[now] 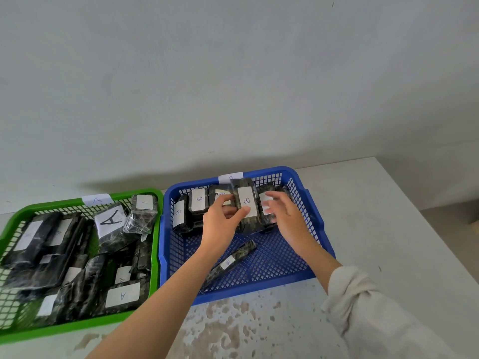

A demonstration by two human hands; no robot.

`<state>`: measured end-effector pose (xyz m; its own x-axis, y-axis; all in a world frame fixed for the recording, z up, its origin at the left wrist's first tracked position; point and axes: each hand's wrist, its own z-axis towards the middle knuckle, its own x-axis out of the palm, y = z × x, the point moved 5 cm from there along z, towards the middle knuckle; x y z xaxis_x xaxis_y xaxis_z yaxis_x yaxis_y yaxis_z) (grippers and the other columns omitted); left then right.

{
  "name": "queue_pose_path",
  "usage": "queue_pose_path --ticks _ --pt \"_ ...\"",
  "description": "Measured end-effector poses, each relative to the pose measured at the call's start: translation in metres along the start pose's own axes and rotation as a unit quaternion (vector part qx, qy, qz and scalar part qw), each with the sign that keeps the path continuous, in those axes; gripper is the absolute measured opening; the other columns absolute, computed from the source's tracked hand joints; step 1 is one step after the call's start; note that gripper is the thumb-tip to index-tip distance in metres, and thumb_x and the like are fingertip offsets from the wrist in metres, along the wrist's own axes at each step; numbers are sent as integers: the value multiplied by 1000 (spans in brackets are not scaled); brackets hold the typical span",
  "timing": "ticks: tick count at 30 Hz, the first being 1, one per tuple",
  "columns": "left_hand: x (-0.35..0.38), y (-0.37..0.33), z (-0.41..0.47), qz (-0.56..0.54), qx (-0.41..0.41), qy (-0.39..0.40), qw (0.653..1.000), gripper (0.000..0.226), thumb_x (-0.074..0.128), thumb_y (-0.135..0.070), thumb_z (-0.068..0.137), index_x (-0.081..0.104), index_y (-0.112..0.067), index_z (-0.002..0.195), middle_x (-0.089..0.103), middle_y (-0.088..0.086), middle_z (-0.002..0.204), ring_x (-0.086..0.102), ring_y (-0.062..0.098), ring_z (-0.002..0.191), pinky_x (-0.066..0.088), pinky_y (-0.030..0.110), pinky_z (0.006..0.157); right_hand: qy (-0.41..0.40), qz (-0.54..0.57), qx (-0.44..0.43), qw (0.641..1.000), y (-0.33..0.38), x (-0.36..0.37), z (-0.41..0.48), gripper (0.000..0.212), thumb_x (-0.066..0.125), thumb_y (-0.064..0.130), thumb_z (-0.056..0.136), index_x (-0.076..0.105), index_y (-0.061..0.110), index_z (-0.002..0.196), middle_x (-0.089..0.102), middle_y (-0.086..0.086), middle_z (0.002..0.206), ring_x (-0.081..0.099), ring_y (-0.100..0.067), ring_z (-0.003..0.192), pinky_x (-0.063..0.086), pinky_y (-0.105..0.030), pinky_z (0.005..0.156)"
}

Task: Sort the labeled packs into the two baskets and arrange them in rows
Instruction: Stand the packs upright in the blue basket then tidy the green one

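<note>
Pale sleeve [375,314], left grip [220,224] pinching pack marked B [247,203], blue basket [259,290]

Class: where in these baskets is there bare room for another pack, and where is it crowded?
Free: blue basket floor between the back row and near wall, beside the lone pack; table right of it. Crowded: green basket; the back row, where the left hand pinches a pack by the right hand.

Soft, even light is filling the scene, bright but without harsh glare. A broad, dim shadow is lying on the wall [233,73] along the tabletop's [375,229] far edge. The right hand [283,213] is smearing with motion blur at its fingers. Wide-angle distortion is bending the tabletop's edges. Shiny packs [140,218] in the green basket [64,204] are glinting faintly.
</note>
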<state>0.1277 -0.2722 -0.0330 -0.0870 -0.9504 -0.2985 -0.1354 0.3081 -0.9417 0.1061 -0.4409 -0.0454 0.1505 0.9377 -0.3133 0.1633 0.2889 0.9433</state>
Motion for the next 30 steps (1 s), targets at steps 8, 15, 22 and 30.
queue_pose_path --ticks 8,15,22,30 --pt "0 -14 -9 198 120 -3 973 33 54 -37 93 63 -18 119 65 -4 112 59 5 98 50 23 82 -90 -39 37 994 0 -23 -3 35 55 11 93 50 15 127 65 -9 116 62 -15 96 53 -22 71" --pt "-20 12 -3 540 182 68 819 71 44 -48 95 11 -18 150 4 5 159 4 24 146 16 40 116 -117 -298 -28 947 -5 -28 10 26 50 11 95 44 12 120 62 -13 113 62 -27 94 49 -32 69" --pt "-9 24 2 537 153 86 825 70 40 -47 96 9 -16 150 4 9 158 9 27 145 25 37 114 15 -346 -52 937 -7 -15 17 54 65 18 86 45 4 134 28 -8 144 40 -25 126 36 -34 106" --pt "-5 25 5 565 166 63 806 66 39 -45 97 12 -15 150 10 12 157 14 28 143 30 35 111 51 -496 -93 862 -5 -8 18 62 56 16 92 25 4 144 21 -8 151 20 -24 138 23 -31 112"
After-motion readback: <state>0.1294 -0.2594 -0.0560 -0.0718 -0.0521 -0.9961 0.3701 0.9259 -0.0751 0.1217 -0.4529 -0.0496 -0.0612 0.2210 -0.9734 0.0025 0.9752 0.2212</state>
